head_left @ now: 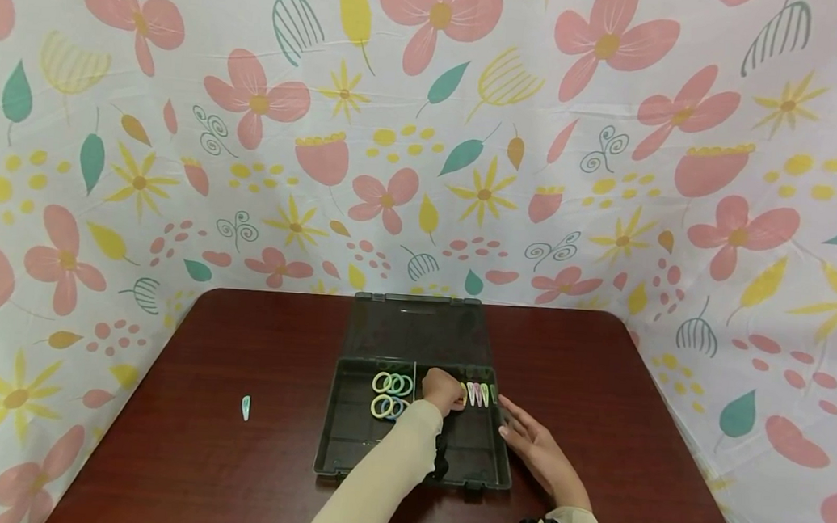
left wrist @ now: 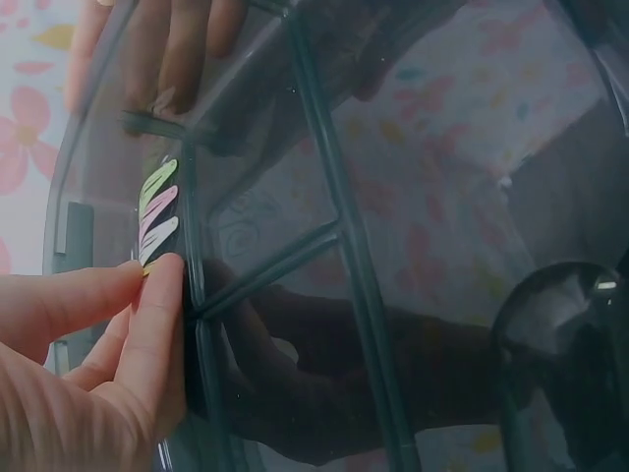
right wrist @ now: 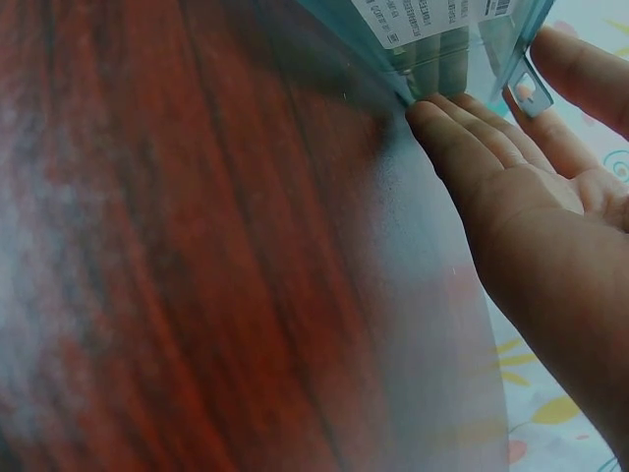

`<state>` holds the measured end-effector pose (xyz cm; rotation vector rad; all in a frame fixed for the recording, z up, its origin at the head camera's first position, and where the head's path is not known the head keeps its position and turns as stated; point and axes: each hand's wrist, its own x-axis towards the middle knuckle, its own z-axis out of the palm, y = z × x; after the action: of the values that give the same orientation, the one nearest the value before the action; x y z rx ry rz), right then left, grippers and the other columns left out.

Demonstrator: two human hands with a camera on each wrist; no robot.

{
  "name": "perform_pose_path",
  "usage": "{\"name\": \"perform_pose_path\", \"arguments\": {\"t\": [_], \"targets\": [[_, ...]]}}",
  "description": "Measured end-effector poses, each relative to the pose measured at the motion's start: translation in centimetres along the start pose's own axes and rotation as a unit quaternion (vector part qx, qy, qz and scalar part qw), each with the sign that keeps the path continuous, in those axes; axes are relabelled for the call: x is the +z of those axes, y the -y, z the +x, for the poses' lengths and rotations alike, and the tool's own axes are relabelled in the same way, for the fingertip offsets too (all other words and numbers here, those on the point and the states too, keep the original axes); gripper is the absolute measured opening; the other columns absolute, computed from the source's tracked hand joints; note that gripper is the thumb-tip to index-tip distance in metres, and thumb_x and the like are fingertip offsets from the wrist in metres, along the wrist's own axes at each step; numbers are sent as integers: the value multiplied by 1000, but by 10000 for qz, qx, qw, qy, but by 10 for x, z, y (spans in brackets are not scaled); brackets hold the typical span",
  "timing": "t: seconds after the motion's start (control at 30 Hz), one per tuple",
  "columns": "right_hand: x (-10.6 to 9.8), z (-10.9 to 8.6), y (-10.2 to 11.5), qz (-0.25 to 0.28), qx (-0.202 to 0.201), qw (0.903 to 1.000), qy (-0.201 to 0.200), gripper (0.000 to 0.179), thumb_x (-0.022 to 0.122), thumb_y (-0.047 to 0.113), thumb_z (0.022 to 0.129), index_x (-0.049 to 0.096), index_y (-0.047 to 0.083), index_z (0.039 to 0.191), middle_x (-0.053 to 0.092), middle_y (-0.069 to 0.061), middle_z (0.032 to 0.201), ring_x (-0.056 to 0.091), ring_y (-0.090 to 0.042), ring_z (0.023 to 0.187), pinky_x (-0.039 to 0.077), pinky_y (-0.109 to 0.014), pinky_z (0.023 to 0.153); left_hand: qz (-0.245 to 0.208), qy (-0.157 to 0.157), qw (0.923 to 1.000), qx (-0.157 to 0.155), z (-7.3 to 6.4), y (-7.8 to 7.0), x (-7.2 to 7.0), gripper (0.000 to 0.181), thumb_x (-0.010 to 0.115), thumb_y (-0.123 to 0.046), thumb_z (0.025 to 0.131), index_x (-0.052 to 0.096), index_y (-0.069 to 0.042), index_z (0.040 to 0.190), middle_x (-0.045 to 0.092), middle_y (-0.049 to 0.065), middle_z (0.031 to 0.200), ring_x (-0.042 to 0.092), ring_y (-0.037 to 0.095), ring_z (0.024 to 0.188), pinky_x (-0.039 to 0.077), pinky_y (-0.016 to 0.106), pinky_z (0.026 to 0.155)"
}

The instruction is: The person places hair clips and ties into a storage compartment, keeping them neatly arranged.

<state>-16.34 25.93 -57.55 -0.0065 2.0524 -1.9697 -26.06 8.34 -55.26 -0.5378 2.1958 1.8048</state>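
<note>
A dark see-through organizer box (head_left: 411, 472) lies with its lid raised at the back. My left hand (head_left: 443, 389) reaches into its right half. Between thumb and forefinger it pinches a yellow hair clip (left wrist: 149, 266), mostly hidden by the fingertips. Beside that clip is a row of snap hair clips in white (left wrist: 159, 236), pink (left wrist: 160, 202) and light green (left wrist: 159, 178). At the box's right side is my right hand (head_left: 539, 452); its extended fingers touch the outer wall (right wrist: 437, 64), with the thumb apart from them.
Yellow, green and blue hair rings (head_left: 391, 384) sit in the box's left part. One pale blue hair clip (head_left: 245, 407) lies alone on the brown table (head_left: 179, 455), left of the box. A flowered cloth (head_left: 427, 132) hangs behind the table.
</note>
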Motion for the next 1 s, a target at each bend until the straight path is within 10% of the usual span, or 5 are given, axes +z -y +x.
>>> {"name": "perform_pose_path", "arguments": {"t": [1.0], "targets": [[0,-1,0,-327,-153,9993,76,60,53,17,100,25,17,153,13,-14,159,11,-34,145,25,-57,113,-3,68,9999,-112,2,-3,-4,17,70,12,77,65,9,93,63,15,68,69,27,61,61,35,56]]}}
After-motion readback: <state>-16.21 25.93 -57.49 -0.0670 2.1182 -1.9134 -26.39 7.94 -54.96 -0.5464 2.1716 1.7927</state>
